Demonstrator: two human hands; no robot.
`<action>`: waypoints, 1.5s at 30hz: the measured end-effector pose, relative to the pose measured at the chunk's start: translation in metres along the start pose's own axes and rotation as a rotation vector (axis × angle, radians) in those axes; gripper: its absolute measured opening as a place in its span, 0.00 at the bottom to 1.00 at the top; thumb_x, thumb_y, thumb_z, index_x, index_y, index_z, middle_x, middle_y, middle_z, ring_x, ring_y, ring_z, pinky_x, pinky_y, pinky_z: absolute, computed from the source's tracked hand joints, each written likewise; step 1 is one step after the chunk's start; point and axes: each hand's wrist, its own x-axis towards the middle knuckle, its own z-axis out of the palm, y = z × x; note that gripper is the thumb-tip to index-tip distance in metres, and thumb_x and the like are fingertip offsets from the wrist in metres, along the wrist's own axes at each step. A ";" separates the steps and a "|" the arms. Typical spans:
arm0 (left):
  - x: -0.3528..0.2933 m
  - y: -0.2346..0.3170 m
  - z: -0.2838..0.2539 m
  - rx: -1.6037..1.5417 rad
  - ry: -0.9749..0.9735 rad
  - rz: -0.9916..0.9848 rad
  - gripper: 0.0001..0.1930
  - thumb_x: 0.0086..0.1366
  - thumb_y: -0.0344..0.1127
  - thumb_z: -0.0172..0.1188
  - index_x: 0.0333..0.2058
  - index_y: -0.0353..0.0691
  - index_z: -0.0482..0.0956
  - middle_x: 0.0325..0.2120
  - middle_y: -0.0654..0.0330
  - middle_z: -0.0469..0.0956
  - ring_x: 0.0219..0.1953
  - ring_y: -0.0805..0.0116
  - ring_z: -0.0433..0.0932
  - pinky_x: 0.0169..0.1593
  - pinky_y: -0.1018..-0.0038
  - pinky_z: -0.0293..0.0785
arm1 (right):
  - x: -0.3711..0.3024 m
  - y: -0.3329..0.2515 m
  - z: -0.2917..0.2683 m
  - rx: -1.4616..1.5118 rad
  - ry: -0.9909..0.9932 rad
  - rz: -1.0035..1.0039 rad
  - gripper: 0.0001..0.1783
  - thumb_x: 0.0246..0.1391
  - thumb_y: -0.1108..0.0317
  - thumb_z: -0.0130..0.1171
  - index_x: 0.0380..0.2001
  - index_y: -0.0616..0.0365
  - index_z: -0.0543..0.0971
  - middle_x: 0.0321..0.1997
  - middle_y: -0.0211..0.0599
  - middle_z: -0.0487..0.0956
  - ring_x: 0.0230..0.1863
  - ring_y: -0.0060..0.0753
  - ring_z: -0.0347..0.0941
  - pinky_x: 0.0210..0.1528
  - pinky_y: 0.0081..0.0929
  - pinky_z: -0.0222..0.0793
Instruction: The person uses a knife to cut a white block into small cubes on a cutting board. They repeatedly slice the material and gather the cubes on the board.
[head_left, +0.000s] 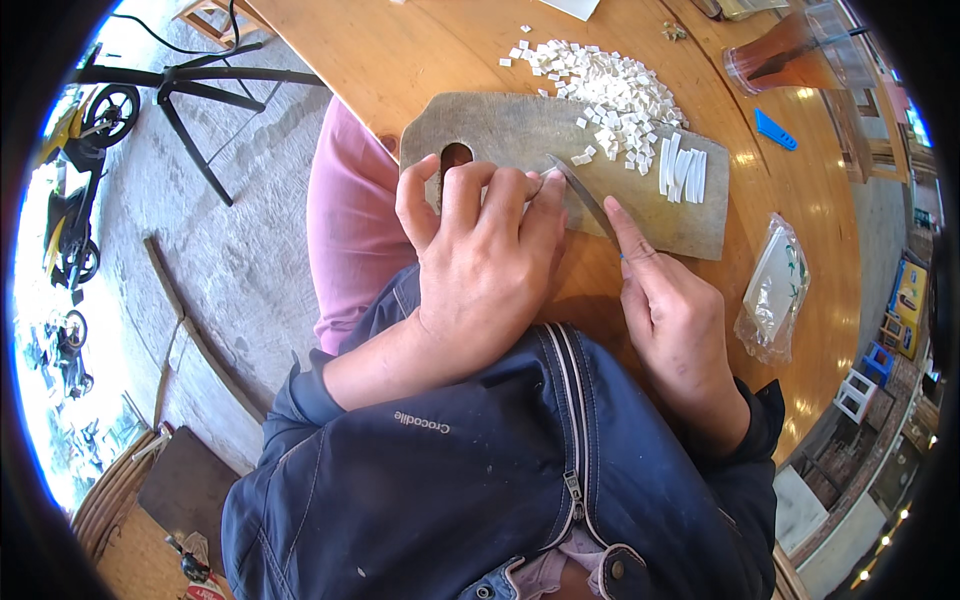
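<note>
A wooden cutting board [500,115] with a hole at its left end lies on the table in front of me. My left hand [485,240] bends over it, fingertips pinching a thin white strip [548,173] mostly hidden behind them. My right hand [672,300] grips a small knife [588,198], its index finger stretched along the back of the curved blade. The blade's tip is at the strip, close to my left fingertips. Beyond the blade, small white square pieces [625,95] spread in a heap over the board's far edge. Several uncut white strips [683,172] lie side by side at the board's right.
A clear plastic packet [772,290] with white contents rests on the wooden table [830,220] at right. Farther back are a blue plastic piece [775,130] and a cup of reddish-brown drink [790,58] with a straw. A black metal stand [185,80] is on the floor at left.
</note>
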 end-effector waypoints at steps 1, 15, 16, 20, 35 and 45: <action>0.000 0.000 0.000 -0.002 0.000 -0.002 0.15 0.59 0.36 0.69 0.47 0.46 0.86 0.37 0.67 0.77 0.48 0.62 0.73 0.63 0.52 0.57 | 0.000 0.000 0.001 -0.015 0.005 -0.002 0.39 0.52 0.80 0.60 0.70 0.46 0.71 0.22 0.40 0.70 0.22 0.45 0.73 0.27 0.42 0.72; -0.003 0.002 -0.001 0.003 0.019 -0.020 0.15 0.60 0.36 0.68 0.47 0.45 0.86 0.39 0.68 0.80 0.49 0.62 0.74 0.64 0.52 0.57 | -0.001 -0.001 -0.002 0.020 0.016 -0.016 0.40 0.52 0.81 0.59 0.70 0.46 0.71 0.22 0.40 0.70 0.21 0.44 0.73 0.27 0.42 0.72; -0.003 0.002 -0.001 0.004 0.017 -0.021 0.15 0.60 0.36 0.68 0.47 0.45 0.86 0.39 0.68 0.80 0.49 0.62 0.74 0.64 0.52 0.57 | -0.001 -0.002 -0.002 0.030 0.007 -0.015 0.40 0.52 0.81 0.59 0.70 0.46 0.71 0.22 0.40 0.70 0.21 0.44 0.73 0.27 0.42 0.72; -0.007 0.005 -0.004 -0.004 0.014 -0.017 0.15 0.59 0.35 0.69 0.46 0.45 0.86 0.39 0.68 0.80 0.48 0.63 0.74 0.63 0.52 0.58 | -0.006 -0.003 -0.002 -0.003 -0.002 -0.020 0.40 0.52 0.80 0.60 0.70 0.46 0.71 0.22 0.40 0.70 0.21 0.44 0.73 0.27 0.41 0.72; -0.007 -0.003 0.005 -0.027 0.096 -0.023 0.14 0.55 0.38 0.68 0.40 0.43 0.85 0.40 0.69 0.78 0.47 0.66 0.73 0.63 0.47 0.56 | 0.000 0.000 -0.001 0.011 0.031 -0.023 0.40 0.52 0.81 0.59 0.70 0.46 0.70 0.23 0.40 0.71 0.22 0.44 0.73 0.27 0.41 0.71; -0.008 -0.005 0.003 -0.057 0.063 -0.042 0.15 0.54 0.39 0.70 0.41 0.45 0.86 0.40 0.71 0.77 0.47 0.67 0.73 0.64 0.48 0.55 | 0.000 -0.005 0.000 0.036 -0.019 -0.026 0.40 0.51 0.83 0.59 0.70 0.48 0.71 0.22 0.41 0.70 0.21 0.44 0.73 0.27 0.42 0.71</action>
